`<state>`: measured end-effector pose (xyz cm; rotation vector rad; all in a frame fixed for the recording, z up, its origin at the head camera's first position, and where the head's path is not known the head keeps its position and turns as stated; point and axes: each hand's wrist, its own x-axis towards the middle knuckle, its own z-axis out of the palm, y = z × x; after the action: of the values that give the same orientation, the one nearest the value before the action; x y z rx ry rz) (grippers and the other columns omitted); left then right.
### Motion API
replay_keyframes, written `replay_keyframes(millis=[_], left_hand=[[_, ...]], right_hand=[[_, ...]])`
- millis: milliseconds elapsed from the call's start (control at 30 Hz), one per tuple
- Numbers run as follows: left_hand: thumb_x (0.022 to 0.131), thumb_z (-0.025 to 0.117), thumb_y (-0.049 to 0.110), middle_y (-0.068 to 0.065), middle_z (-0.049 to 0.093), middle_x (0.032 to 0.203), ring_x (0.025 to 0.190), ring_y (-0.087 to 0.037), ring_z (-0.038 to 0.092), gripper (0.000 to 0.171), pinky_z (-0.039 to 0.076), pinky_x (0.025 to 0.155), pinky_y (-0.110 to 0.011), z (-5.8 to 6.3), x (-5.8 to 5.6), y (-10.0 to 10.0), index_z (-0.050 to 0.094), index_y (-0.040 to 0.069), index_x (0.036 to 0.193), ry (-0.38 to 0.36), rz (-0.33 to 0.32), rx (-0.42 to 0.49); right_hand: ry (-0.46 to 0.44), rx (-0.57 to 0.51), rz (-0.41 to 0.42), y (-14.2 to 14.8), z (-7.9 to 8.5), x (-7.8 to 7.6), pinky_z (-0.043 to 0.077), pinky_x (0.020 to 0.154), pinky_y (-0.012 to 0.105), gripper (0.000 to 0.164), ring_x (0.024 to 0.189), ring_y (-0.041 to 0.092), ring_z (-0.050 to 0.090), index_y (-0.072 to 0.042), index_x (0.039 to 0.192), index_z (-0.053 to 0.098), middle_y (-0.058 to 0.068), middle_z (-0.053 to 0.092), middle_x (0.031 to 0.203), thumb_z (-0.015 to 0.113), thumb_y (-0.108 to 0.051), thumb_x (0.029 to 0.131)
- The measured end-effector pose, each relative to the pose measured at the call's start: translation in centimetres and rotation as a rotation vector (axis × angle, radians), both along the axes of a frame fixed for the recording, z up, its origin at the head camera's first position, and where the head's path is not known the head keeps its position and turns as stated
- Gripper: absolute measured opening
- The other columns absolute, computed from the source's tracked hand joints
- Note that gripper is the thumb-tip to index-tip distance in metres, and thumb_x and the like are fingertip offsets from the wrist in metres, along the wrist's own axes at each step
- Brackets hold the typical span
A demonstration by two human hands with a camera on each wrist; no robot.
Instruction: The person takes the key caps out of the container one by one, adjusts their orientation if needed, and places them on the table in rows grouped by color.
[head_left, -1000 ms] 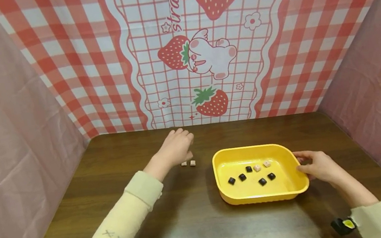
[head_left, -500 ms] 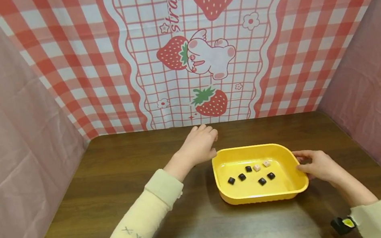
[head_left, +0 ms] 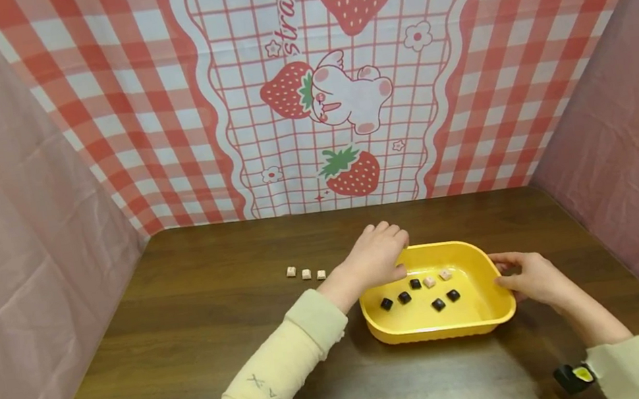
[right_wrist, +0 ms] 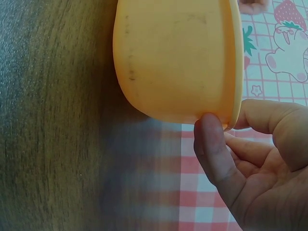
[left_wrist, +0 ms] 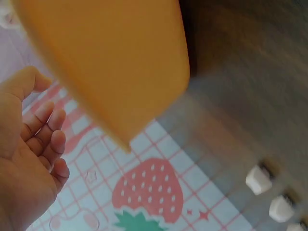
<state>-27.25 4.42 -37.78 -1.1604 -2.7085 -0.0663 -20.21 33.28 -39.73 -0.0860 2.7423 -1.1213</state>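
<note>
The yellow tub stands on the table with several black keycaps and two pale pink keycaps lying inside. My left hand hovers over the tub's left end, and its fingers are loosely bent. In the left wrist view the palm shows bare and nothing appears between thumb and fingers. My right hand pinches the tub's right end, with a digit on the outer wall and others at the rim, as the right wrist view shows. Three cream keycaps sit in a row on the table, left of the tub.
The brown wooden table ends at a red-and-white strawberry-print cloth behind. Pink cloth hangs at the left and right. A small black device sits at the right sleeve.
My left hand has moved rightward from above the cream keycaps to over the tub, uncovering all three in the row. My right hand and the tub stay put.
</note>
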Motion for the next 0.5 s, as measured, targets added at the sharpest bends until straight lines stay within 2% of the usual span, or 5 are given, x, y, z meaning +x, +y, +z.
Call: replay_keyframes(millis=[300, 500], left_hand=[[0.084, 0.065, 0.042, 0.009, 0.052, 0.105, 0.099, -0.011, 0.043, 0.037, 0.034, 0.081, -0.027, -1.9, -0.1, 2.6, 0.054, 0.021, 0.112, -0.028, -0.060, -0.105], [0.088, 0.060, 0.041, 0.008, 0.054, 0.114, 0.103, -0.011, 0.042, 0.039, 0.033, 0.085, -0.027, -3.0, 0.0, 3.8, 0.053, 0.021, 0.120, -0.009, -0.129, -0.193]], right_hand=[[-0.007, -0.002, 0.004, 0.0, 0.1, 0.1, 0.055, 0.059, 0.032, 0.056, 0.074, 0.020, 0.064, 0.016, 0.131, 0.041, 0.030, 0.053, 0.110, 0.064, -0.010, 0.087], [-0.017, -0.004, -0.006, 0.0, 0.2, 0.0, 0.055, 0.059, 0.032, 0.056, 0.074, 0.020, 0.064, 0.015, 0.132, 0.041, 0.030, 0.053, 0.111, 0.064, -0.010, 0.087]])
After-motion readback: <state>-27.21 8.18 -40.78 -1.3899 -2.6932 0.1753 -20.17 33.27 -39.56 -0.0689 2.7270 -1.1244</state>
